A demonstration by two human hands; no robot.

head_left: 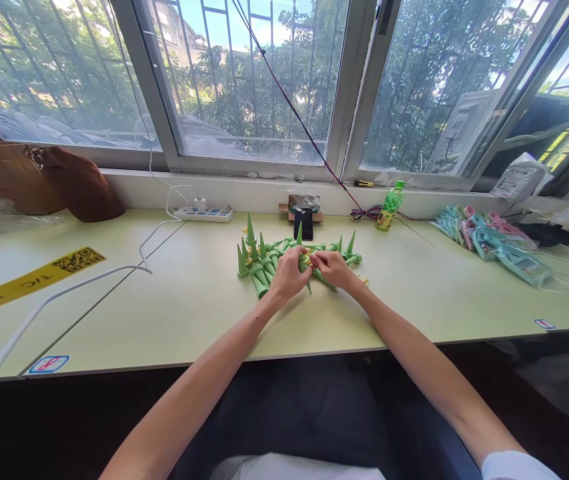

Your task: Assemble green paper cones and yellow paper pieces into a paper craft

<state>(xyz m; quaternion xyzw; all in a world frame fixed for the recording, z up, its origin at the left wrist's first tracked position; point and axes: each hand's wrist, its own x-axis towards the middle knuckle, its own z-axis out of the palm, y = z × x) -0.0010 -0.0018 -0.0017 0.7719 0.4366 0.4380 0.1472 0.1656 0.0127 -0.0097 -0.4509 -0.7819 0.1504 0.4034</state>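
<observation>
Workshop-like room, a long counter (429, 287) under windows (274, 120).
Green pieces (263, 265) heap at mid-frame, bagged goods (491, 241) lie at right, a power strip (217, 215) sits left of centre, and stickers (50, 365) mark the counter's front edge.

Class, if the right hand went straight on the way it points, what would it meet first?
Most likely the left hand, its fingertips facing the right hand over the green pieces; depth there is unclear.
</observation>
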